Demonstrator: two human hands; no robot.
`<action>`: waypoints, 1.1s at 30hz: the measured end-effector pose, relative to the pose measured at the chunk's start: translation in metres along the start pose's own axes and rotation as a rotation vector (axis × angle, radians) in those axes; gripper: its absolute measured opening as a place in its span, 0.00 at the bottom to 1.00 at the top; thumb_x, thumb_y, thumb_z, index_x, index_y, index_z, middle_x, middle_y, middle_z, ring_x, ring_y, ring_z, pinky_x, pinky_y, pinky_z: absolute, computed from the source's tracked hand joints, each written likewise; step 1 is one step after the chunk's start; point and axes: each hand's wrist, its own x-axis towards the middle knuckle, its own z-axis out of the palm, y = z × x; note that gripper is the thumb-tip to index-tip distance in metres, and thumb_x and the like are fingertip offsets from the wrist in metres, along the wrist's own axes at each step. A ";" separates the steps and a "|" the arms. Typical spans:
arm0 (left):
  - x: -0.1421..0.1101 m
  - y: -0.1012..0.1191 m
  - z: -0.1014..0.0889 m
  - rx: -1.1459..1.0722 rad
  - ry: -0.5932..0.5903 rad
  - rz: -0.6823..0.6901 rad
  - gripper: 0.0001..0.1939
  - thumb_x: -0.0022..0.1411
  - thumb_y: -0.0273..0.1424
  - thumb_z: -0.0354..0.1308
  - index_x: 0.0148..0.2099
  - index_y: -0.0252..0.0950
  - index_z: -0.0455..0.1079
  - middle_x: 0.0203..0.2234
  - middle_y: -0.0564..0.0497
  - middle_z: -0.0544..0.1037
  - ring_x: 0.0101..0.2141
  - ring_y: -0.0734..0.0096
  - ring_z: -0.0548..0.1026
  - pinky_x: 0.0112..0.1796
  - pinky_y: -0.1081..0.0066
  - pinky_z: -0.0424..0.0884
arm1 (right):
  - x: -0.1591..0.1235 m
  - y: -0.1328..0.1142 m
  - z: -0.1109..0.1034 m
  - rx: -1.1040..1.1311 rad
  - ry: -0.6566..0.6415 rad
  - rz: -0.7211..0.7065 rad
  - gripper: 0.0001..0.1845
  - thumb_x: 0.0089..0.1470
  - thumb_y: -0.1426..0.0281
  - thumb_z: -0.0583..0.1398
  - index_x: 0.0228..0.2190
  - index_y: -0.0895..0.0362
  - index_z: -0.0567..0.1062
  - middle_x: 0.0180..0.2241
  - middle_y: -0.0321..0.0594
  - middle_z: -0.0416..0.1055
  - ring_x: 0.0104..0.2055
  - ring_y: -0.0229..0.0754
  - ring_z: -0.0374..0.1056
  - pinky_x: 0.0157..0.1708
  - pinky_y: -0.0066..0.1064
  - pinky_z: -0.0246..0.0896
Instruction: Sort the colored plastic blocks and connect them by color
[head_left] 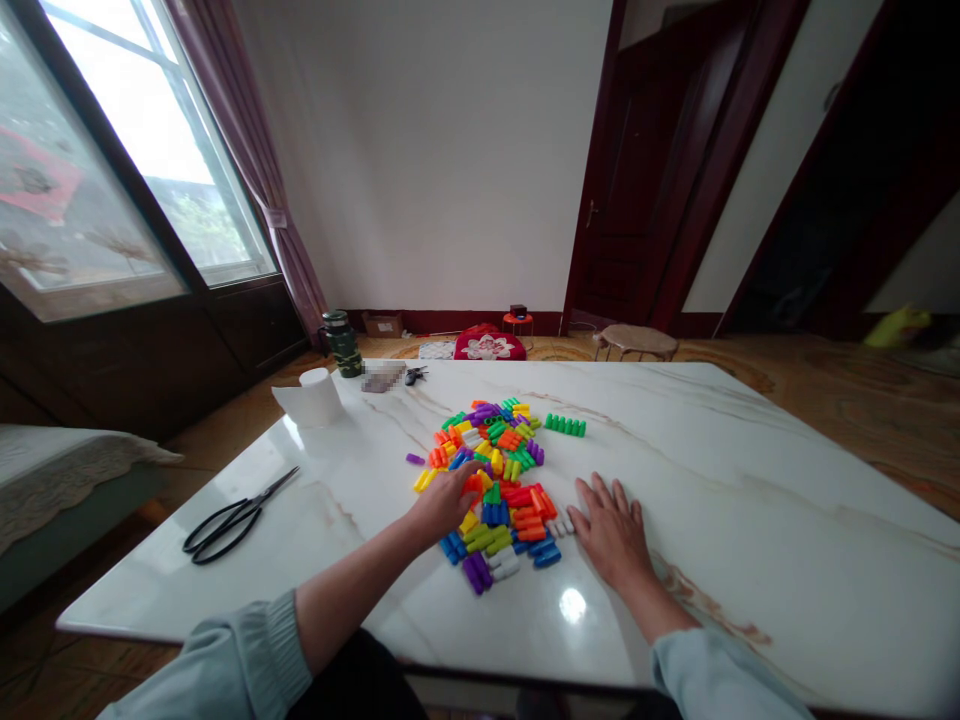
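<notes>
A loose heap of colourful plastic building pieces (496, 512), ribbed and tube-like, lies in the middle of the white marbled table (735, 470). My left hand (442, 503) reaches into its left side, thumb and fingers bent around an orange plastic piece (473, 486); the hand partly hides it. Flat on the tabletop to the right of the heap rests my right hand (613, 535), fingers spread, holding nothing. Its fingertips are close to some white pieces (561, 524). A row of green pieces (565, 425) lies apart at the heap's upper right, and a purple piece (415, 459) at its left.
Black-handled scissors (232, 522) lie on the table's left part. Along the far left edge stand a white paper roll (315, 398) and a dark green flask (343, 345), with small black clippers (415, 375) nearby. A round stool (637, 341) stands beyond the table.
</notes>
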 end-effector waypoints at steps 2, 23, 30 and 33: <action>0.000 0.002 -0.001 0.005 0.001 0.002 0.23 0.60 0.26 0.51 0.58 0.34 0.65 0.35 0.45 0.79 0.38 0.59 0.78 0.41 0.64 0.71 | 0.000 0.000 0.001 0.004 0.002 -0.001 0.28 0.63 0.58 0.48 0.62 0.51 0.62 0.66 0.42 0.53 0.67 0.59 0.44 0.61 0.55 0.42; 0.007 -0.007 0.007 -0.262 0.225 -0.086 0.30 0.54 0.22 0.56 0.59 0.38 0.58 0.31 0.55 0.75 0.26 0.74 0.73 0.32 0.72 0.71 | 0.001 0.001 0.003 -0.002 0.011 -0.005 0.28 0.63 0.58 0.48 0.62 0.51 0.63 0.66 0.42 0.53 0.67 0.60 0.44 0.60 0.55 0.43; 0.006 -0.023 -0.003 -0.029 0.347 -0.172 0.32 0.53 0.18 0.51 0.60 0.39 0.60 0.50 0.45 0.72 0.50 0.62 0.71 0.51 0.61 0.69 | 0.001 0.001 0.004 -0.001 0.025 -0.012 0.27 0.63 0.58 0.48 0.61 0.51 0.63 0.66 0.43 0.53 0.67 0.60 0.45 0.60 0.55 0.43; 0.004 -0.039 -0.008 0.156 0.275 -0.330 0.35 0.52 0.16 0.50 0.63 0.39 0.59 0.57 0.42 0.67 0.57 0.56 0.65 0.54 0.58 0.65 | 0.001 0.001 0.006 -0.006 0.021 -0.007 0.27 0.63 0.59 0.48 0.61 0.51 0.63 0.66 0.43 0.53 0.67 0.59 0.45 0.60 0.54 0.43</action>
